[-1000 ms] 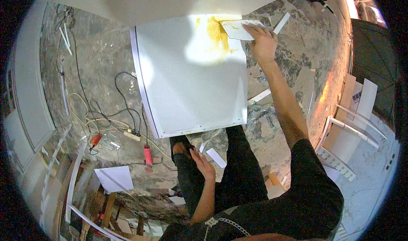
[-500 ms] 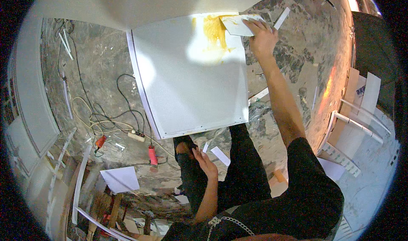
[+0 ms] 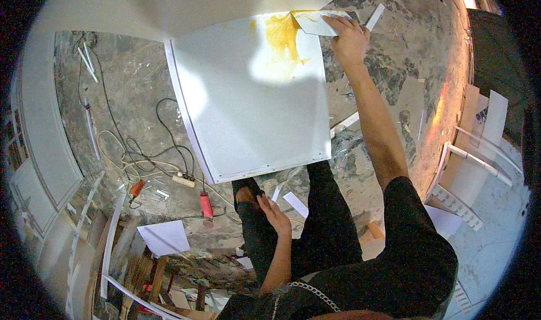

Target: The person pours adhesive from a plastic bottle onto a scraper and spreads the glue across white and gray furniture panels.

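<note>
Five fingers of the right hand (image 3: 349, 38) press down over a flat pale spreader card (image 3: 315, 22), gripping it against the far corner of a white panel (image 3: 253, 100) lying on the mottled floor (image 3: 141, 77). Yellow glue (image 3: 280, 35) is smeared just beside the card. The left hand (image 3: 274, 214) hangs loosely open, empty, near the knee. A red tool (image 3: 207, 204), possibly a screwdriver, lies by tangled cables (image 3: 146, 156).

A mottled grey floor (image 3: 135, 83) is being strewn with tangled cables (image 3: 141, 156) and white scraps (image 3: 164, 236); white trim pieces (image 3: 479, 168) are being lit warmly.
</note>
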Demonstrator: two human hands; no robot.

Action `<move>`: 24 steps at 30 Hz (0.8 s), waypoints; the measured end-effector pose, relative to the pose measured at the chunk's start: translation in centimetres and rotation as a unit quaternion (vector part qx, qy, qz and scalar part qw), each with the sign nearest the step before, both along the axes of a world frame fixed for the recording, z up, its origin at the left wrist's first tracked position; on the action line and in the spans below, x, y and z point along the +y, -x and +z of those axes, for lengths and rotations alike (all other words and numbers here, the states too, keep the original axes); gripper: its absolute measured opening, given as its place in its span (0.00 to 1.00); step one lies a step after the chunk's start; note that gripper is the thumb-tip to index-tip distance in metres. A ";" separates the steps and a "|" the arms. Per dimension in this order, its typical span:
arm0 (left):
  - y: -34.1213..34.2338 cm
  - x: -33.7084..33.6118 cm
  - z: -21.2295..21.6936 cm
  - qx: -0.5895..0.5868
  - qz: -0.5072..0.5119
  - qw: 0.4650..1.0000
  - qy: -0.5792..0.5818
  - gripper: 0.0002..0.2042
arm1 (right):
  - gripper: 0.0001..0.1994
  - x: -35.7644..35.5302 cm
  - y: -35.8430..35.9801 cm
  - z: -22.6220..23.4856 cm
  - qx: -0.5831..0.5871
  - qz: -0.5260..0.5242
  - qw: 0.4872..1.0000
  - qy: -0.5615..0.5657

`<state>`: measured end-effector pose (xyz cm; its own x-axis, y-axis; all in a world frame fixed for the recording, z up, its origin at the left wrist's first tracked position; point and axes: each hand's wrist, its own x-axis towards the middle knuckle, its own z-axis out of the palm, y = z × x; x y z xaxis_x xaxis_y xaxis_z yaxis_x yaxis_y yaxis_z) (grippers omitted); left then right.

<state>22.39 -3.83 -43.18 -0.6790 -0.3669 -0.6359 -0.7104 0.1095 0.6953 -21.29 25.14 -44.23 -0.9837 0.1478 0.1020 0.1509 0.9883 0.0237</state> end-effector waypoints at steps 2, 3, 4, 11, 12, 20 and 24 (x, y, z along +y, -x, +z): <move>1.0 0.5 0.8 -0.043 0.051 0.997 -0.029 0.28 | 0.31 0.5 -0.6 -0.2 -0.011 0.000 1.000 -0.005; 1.1 0.7 0.8 -0.044 0.051 0.997 -0.031 0.28 | 0.31 0.7 -1.5 -0.2 -0.027 0.008 1.000 -0.012; 1.0 0.5 0.8 -0.043 0.066 0.996 -0.034 0.29 | 0.32 0.4 -2.3 -0.2 -0.041 0.017 0.999 -0.015; 1.1 -0.3 0.6 -0.050 0.019 0.999 0.005 0.29 | 0.33 -1.7 -3.0 2.9 0.005 0.051 0.999 0.014; 1.0 0.0 0.7 -0.050 0.019 0.999 0.003 0.29 | 0.33 -1.1 -2.1 2.0 0.002 0.054 0.999 0.010; 0.9 -0.1 0.6 -0.028 0.052 0.998 -0.014 0.29 | 0.30 -3.7 0.4 0.2 -0.004 0.020 1.000 0.005; 0.5 -0.4 0.3 -0.017 0.037 0.999 -0.002 0.28 | 0.30 -4.0 0.1 1.3 -0.054 0.036 0.998 -0.002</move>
